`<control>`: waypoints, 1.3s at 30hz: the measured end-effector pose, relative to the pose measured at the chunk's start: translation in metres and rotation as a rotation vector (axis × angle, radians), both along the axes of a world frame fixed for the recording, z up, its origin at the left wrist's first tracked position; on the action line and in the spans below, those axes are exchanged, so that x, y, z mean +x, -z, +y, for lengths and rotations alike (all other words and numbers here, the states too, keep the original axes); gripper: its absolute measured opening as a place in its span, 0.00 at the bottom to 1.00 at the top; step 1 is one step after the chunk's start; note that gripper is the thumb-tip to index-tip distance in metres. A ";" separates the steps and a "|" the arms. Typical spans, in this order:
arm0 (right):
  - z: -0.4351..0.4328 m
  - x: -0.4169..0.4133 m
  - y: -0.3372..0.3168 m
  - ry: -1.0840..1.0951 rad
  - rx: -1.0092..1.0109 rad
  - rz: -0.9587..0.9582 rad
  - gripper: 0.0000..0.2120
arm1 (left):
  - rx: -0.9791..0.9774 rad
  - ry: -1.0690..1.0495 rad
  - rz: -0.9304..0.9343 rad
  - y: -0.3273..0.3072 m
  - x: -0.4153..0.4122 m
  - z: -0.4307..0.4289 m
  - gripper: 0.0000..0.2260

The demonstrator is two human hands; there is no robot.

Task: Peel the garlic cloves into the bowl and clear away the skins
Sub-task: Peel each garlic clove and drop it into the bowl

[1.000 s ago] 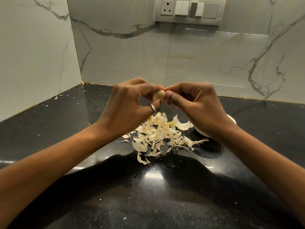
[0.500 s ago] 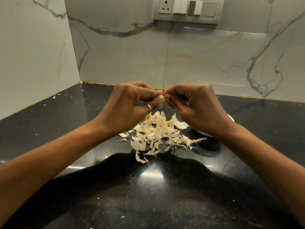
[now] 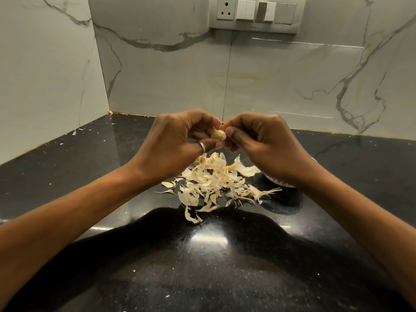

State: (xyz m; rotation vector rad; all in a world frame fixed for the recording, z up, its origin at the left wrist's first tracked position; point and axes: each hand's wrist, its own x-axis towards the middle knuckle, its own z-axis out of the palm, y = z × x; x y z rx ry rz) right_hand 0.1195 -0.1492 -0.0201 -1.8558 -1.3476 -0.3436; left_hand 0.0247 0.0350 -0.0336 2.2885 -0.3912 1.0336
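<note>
A single view is taken from a camera worn on the head, faced forward and tilted down. The fingers [image 3: 234, 135] are held near the middle of the frame and close to the lens, and both forearms [image 3: 90, 212] are seen entering from the lower corners. Below the fingers, nearer the camera, the dark surface [image 3: 202, 278] is shown filling the lower half. Beyond the fingers the marble wall [image 3: 168, 82] is seen. Above them, the switch panel [image 3: 254, 15] is cut off by the top edge. A wide field is taken in on both sides.
</note>
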 end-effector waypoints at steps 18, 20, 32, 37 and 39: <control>-0.002 0.000 0.001 0.027 0.035 -0.045 0.04 | 0.014 -0.007 -0.010 0.000 -0.003 -0.002 0.11; -0.002 0.001 -0.001 0.010 0.012 0.036 0.04 | 0.027 -0.008 -0.018 0.000 -0.003 -0.001 0.11; -0.007 -0.001 -0.006 -0.168 0.014 0.412 0.12 | 0.036 -0.061 -0.065 -0.002 -0.002 0.000 0.13; -0.008 0.001 -0.007 -0.166 0.038 0.441 0.15 | 0.018 -0.068 -0.075 -0.002 -0.001 0.002 0.12; -0.008 0.001 -0.007 -0.144 0.042 0.418 0.13 | 0.039 -0.077 -0.086 -0.002 -0.002 0.001 0.11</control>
